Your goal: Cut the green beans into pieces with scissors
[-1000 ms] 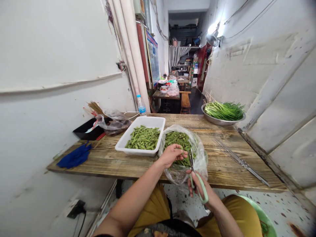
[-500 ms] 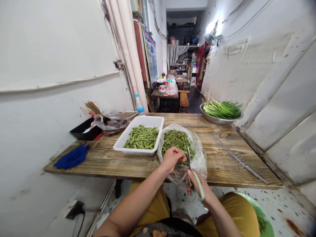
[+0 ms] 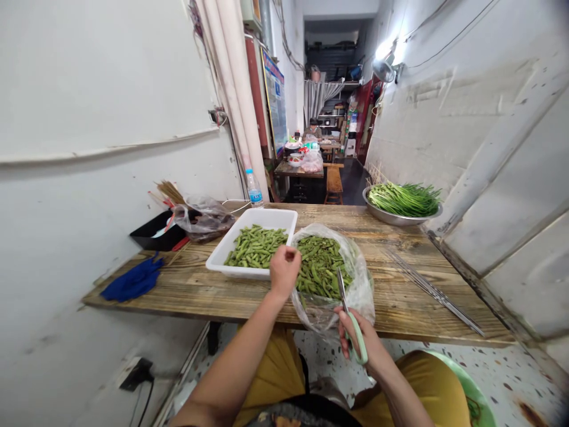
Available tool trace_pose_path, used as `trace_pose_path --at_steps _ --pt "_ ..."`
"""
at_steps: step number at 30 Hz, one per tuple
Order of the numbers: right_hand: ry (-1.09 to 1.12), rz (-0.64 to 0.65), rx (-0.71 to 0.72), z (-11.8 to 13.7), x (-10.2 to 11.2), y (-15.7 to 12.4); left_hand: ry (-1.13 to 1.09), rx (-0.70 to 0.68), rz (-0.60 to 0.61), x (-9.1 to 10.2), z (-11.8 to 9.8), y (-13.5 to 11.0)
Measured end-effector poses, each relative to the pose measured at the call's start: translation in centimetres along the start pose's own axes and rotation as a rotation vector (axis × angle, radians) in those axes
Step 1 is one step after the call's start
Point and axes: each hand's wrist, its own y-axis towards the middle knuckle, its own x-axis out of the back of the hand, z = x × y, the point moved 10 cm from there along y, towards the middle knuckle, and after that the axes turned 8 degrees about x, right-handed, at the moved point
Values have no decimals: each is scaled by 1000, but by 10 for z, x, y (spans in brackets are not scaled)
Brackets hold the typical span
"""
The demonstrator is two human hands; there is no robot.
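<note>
My left hand [image 3: 285,273] is curled closed over the near right corner of a white plastic tray [image 3: 217,261]. Whatever its fingers hold, if anything, is hidden. Green edamame pods [image 3: 255,246] lie heaped in that tray. Just right of it, a clear plastic bag [image 3: 362,290] stands open with more edamame pods [image 3: 320,264] inside. My right hand [image 3: 360,332] grips scissors [image 3: 358,341] with pale green handles. Their blades look nearly together and point up over the near right part of the bag.
Metal skewers [image 3: 433,290] lie on the wooden table [image 3: 391,320] at right. A metal bowl of green stalks [image 3: 402,219] stands behind. On the left are a blue cloth [image 3: 133,279], a black box [image 3: 153,234] and a water bottle [image 3: 254,190]. A person [image 3: 312,129] sits far back.
My left hand has moved left from beside the scissor tips to the tray's corner. The scissor blades, apart before, have come together. My right hand has stayed almost in place.
</note>
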Motion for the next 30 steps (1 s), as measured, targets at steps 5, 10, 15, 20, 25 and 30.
trace_pose_path --at_steps 5,10,15,20,25,30 --pt "72 -11 -7 1 -1 -2 565 -294 -79 7 -31 36" --pt "124 -87 4 2 9 -1 658 -538 545 -96 -29 -18" --pt "91 -107 22 8 15 -6 827 -577 658 -133 -10 -47" --pt "48 -77 12 2 12 -5 814 -608 705 -136 -12 -44" --pt "-39 -38 -1 -3 9 -2 541 -379 672 -116 -17 -26" --pt "-122 0 -10 2 4 1 216 -131 772 -108 -6 -34"
